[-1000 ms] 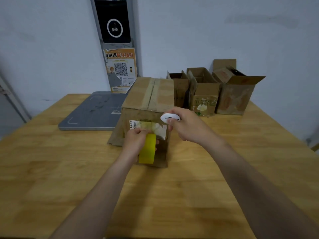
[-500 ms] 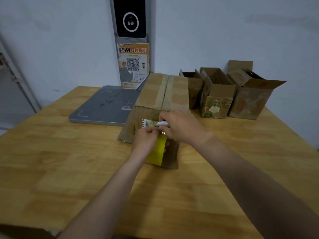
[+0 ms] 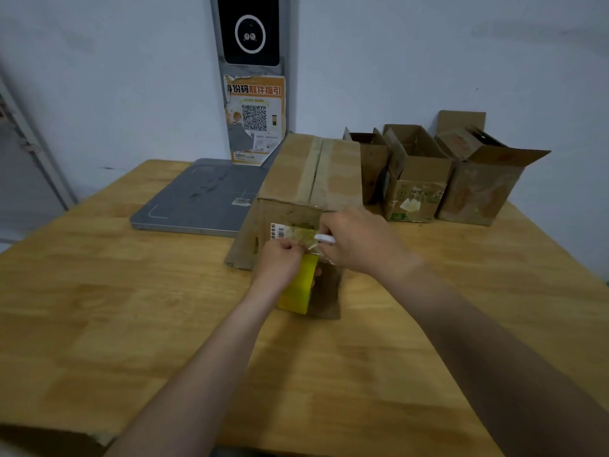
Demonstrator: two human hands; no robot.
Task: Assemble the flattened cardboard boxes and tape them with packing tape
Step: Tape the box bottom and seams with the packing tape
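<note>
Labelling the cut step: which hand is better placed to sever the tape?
Right. The right hand holds the white cutter at the tape strip; the left hand is occupied gripping the yellow tape roll.

Dim, even indoor light with soft shadows, slight overall blur, and wide-angle bending at the edges.

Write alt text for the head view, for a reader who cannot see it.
The left hand holds a yellow tape roll at the near face of a closed cardboard box on a wooden table, while the right hand holds a small white tool at the tape. Three open boxes stand at the back right.
</note>
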